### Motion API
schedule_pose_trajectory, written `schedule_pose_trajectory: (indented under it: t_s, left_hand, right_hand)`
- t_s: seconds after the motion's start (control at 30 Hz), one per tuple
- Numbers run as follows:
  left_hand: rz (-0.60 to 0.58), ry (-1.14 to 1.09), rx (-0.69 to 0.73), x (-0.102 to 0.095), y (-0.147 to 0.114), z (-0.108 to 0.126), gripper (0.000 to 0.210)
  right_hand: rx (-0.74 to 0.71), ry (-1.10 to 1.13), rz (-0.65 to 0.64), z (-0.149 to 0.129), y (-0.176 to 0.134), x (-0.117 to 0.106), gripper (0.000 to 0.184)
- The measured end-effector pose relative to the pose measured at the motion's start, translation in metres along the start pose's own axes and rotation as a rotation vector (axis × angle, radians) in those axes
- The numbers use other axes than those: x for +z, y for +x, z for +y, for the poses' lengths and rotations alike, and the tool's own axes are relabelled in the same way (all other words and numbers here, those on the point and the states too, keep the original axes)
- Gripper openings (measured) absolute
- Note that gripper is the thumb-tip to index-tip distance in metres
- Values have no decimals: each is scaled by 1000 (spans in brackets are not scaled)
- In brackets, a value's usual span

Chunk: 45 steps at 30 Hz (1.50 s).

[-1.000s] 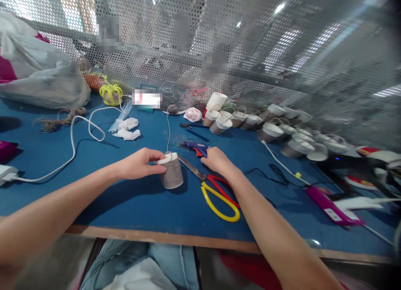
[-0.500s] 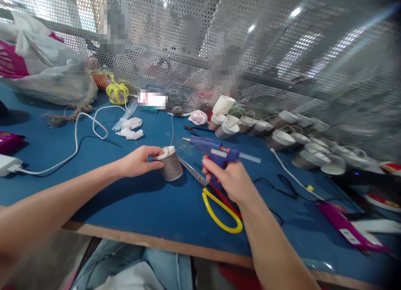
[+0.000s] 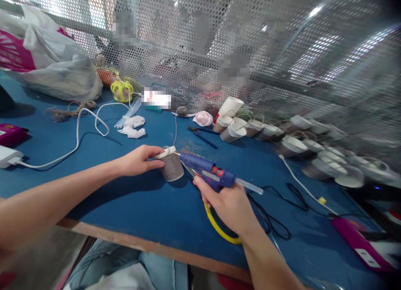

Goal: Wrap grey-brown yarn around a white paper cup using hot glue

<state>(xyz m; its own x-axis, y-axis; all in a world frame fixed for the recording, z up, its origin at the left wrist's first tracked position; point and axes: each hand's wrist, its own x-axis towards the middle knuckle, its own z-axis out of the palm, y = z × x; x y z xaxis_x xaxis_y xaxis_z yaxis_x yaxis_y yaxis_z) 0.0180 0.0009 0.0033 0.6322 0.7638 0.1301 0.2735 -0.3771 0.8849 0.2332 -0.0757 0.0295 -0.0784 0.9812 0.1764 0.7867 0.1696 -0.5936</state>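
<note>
My left hand (image 3: pixel 144 160) pinches the white rim of a small grey cup (image 3: pixel 173 168), which lies tilted over the blue table. A grey cord runs from the cup back to a small ball of cord (image 3: pixel 181 111). My right hand (image 3: pixel 230 202) is wrapped round the handle of a blue hot glue gun (image 3: pixel 208 170). The gun's metal nozzle is at the cup's rim; whether it touches, I cannot tell. A clear glue stick (image 3: pixel 249 185) juts from its back. Scissors with a yellow handle (image 3: pixel 219 226) lie under the gun, partly hidden by my right hand.
Several grey and white cups (image 3: pixel 291 146) stand at the back right. Pliers (image 3: pixel 203 135) and a pink fabric rose (image 3: pixel 203 118) lie behind the gun. Crumpled white scraps (image 3: pixel 132 132), a white cable (image 3: pixel 77 135) and a plastic bag (image 3: pixel 62 69) are on the left. Magenta power strip (image 3: pixel 360 242) at right.
My right hand has brought the glue gun left, so its nozzle is now at the cup's rim. My left hand keeps its pinch on the cup. The view has shifted slightly.
</note>
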Motion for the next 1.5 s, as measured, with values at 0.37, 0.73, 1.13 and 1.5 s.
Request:
schedule_pose_trajectory:
  t_s: [0.37, 0.73, 1.13, 1.5]
  left_hand:
    - [-25, -68, 88, 1, 0, -1, 37]
    - [-26, -47, 93, 0, -1, -1, 39]
    - [-38, -68, 108, 1, -1, -1, 39]
    - [-48, -51, 109, -1, 0, -3, 39]
  right_hand:
    - [-201, -139, 61, -2, -2, 6, 30]
    - [-238, -225, 80, 0, 0, 7, 34]
    - [-237, -252, 50, 0, 1, 8, 32]
    - [-181, -193, 46, 2, 1, 6, 33]
